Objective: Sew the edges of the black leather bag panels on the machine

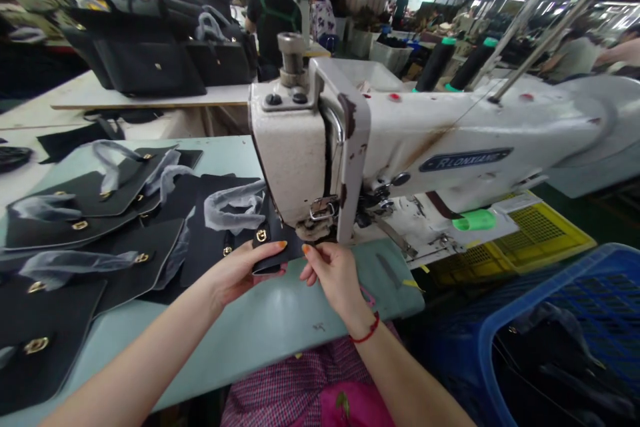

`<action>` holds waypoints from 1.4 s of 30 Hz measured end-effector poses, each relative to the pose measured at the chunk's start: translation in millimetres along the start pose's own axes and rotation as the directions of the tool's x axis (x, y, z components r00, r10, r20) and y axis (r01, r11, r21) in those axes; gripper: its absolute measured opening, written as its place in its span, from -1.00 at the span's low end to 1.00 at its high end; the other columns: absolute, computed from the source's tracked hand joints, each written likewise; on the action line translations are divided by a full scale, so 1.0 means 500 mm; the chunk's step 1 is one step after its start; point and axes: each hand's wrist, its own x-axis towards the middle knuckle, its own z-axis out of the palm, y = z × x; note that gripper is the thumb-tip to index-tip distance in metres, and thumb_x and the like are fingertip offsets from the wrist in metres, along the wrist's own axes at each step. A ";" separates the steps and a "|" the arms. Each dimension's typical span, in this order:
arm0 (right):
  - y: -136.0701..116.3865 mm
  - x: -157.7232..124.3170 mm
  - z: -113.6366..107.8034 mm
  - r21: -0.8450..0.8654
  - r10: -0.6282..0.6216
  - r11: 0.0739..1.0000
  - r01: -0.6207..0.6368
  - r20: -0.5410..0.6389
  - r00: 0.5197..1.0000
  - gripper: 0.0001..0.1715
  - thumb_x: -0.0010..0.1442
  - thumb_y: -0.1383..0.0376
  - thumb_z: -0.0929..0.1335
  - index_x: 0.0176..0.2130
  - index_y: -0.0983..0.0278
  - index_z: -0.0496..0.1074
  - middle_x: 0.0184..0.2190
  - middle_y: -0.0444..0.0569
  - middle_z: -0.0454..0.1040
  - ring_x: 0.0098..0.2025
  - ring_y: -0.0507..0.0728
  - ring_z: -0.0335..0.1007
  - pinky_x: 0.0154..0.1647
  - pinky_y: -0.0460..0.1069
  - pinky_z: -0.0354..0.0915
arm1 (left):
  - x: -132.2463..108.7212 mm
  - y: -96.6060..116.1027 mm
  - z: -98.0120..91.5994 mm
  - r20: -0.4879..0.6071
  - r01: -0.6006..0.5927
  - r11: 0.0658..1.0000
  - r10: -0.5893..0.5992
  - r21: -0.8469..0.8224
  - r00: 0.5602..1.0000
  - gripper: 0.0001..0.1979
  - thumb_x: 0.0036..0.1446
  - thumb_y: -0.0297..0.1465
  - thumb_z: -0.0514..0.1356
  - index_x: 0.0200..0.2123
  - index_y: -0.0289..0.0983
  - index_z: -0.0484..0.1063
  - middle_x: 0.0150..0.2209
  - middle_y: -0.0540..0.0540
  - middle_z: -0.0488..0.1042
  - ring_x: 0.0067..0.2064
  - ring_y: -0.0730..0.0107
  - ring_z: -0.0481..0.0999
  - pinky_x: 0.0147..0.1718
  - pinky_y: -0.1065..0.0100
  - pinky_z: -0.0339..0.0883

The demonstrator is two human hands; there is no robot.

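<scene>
A black bag panel (pixel 283 255) with a gold buckle and a plastic-wrapped handle (pixel 234 207) lies partly under the head of a white sewing machine (pixel 295 147). My left hand (pixel 243 271) grips the panel's near edge, thumb on top beside the buckle and fingers underneath. Close to the needle area, my right hand (pixel 330 272) pinches at the panel's right edge, its fingers curled. The machine's head hides the far part of the panel.
Several black panels (pixel 165 240) with wrapped handles spread over the pale green table (pixel 240 340) at left. Finished-looking black bags (pixel 145 60) stand behind. A blue basket (pixel 487 347) holding black pieces and a yellow crate (pixel 545 233) are at right. A person (pixel 274 13) is beyond the machine.
</scene>
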 end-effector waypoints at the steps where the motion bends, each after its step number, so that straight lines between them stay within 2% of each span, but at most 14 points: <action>1: 0.001 -0.002 0.001 0.013 -0.001 1.000 0.001 0.002 1.000 -0.46 0.24 -0.02 0.32 -0.56 0.32 0.36 -0.64 -0.06 0.49 -0.65 -0.04 0.33 -0.58 -0.17 0.21 | 0.001 0.003 -0.001 0.004 -0.024 0.999 0.024 0.038 1.000 -0.73 -0.12 -0.35 0.45 -0.31 -0.33 0.58 -0.35 -0.14 0.59 -0.42 0.39 0.54 -0.39 0.39 0.52; 5: 0.006 -0.009 0.003 0.077 0.028 0.997 -0.031 0.039 0.999 -0.42 0.22 -0.08 0.31 -0.53 0.34 0.41 -0.59 -0.03 0.52 -0.62 -0.02 0.38 -0.59 -0.18 0.22 | 0.004 0.010 0.002 0.047 -0.118 0.987 0.113 0.106 0.992 -0.76 -0.09 -0.33 0.43 -0.38 -0.38 0.56 -0.46 -0.15 0.56 -0.49 0.41 0.50 -0.47 0.43 0.47; 9: 0.013 -0.014 0.009 0.112 0.035 0.993 -0.040 0.045 0.998 -0.34 0.24 -0.12 0.27 -0.55 0.35 0.45 -0.60 0.00 0.52 -0.61 -0.01 0.40 -0.56 -0.17 0.25 | 0.003 0.008 0.004 0.084 -0.127 0.987 0.120 0.093 0.989 -0.76 -0.09 -0.33 0.43 -0.39 -0.39 0.56 -0.48 -0.14 0.54 -0.52 0.42 0.48 -0.52 0.44 0.42; 14: 0.016 -0.015 0.017 0.131 0.054 0.990 -0.054 0.004 0.999 -0.36 0.25 -0.08 0.29 -0.56 0.35 0.46 -0.63 -0.01 0.50 -0.64 -0.01 0.38 -0.56 -0.15 0.27 | 0.007 0.006 -0.001 0.127 -0.146 0.983 0.131 0.115 0.983 -0.78 -0.06 -0.31 0.41 -0.40 -0.36 0.57 -0.50 -0.13 0.54 -0.52 0.43 0.47 -0.53 0.46 0.38; 21: 0.015 -0.010 0.027 0.179 0.077 0.981 -0.073 -0.018 0.997 -0.37 0.25 -0.07 0.29 -0.58 0.34 0.41 -0.65 -0.03 0.48 -0.66 -0.02 0.36 -0.61 -0.17 0.25 | 0.012 0.008 -0.004 0.122 -0.141 0.982 0.126 0.124 0.984 -0.81 -0.04 -0.33 0.40 -0.43 -0.35 0.58 -0.50 -0.13 0.54 -0.48 0.42 0.49 -0.45 0.46 0.41; 28: 0.009 -0.010 0.062 0.229 0.130 0.967 -0.112 -0.069 0.989 -0.40 0.27 -0.06 0.25 -0.54 0.33 0.41 -0.69 -0.05 0.46 -0.73 -0.04 0.31 -0.67 -0.19 0.20 | 0.017 0.018 -0.004 0.101 -0.135 0.986 0.125 0.102 0.987 -0.80 -0.09 -0.34 0.43 -0.41 -0.34 0.59 -0.49 -0.13 0.56 -0.50 0.41 0.48 -0.47 0.43 0.43; 35: -0.002 -0.007 0.084 0.260 0.179 0.955 -0.141 -0.128 0.976 -0.47 0.27 0.04 0.24 -0.55 0.33 0.40 -0.71 -0.11 0.44 -0.75 -0.06 0.26 -0.70 -0.21 0.18 | 0.022 0.017 -0.009 0.091 -0.115 0.988 0.105 0.107 0.990 -0.77 -0.09 -0.31 0.43 -0.37 -0.34 0.58 -0.48 -0.10 0.56 -0.47 0.41 0.49 -0.45 0.42 0.43; 42: -0.005 -0.003 0.088 0.290 0.183 0.947 -0.138 -0.136 0.974 -0.51 0.26 0.10 0.25 -0.56 0.33 0.39 -0.73 -0.13 0.42 -0.76 -0.07 0.23 -0.71 -0.22 0.16 | 0.016 0.002 -0.008 0.044 -0.168 0.981 0.165 0.101 0.985 -0.73 -0.04 -0.28 0.41 -0.32 -0.35 0.57 -0.37 -0.15 0.60 -0.41 0.40 0.50 -0.39 0.39 0.43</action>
